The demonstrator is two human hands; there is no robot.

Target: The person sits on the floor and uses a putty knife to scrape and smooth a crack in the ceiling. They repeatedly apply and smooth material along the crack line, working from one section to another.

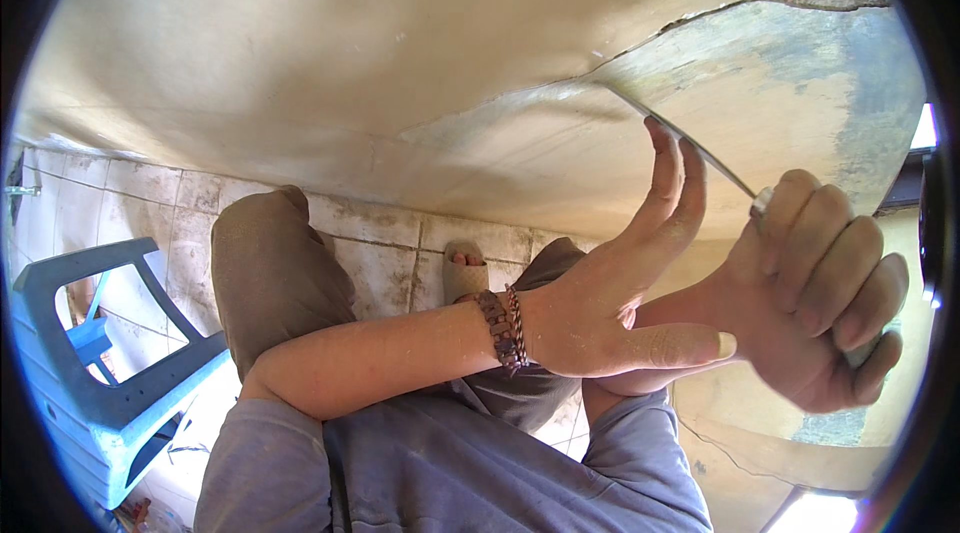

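The right hand (pixel 825 268) is closed firmly round the right end of the thin metal blade (pixel 722 166); the left hand (pixel 610 308) spreads, two fingertips (pixel 657 138) seemingly braced on it. Farther out, the tip reaches the wall (pixel 330 43) beside the crack's thin left end. Best here, I'd say: low angle, light pressure, fingertips guiding evenly.
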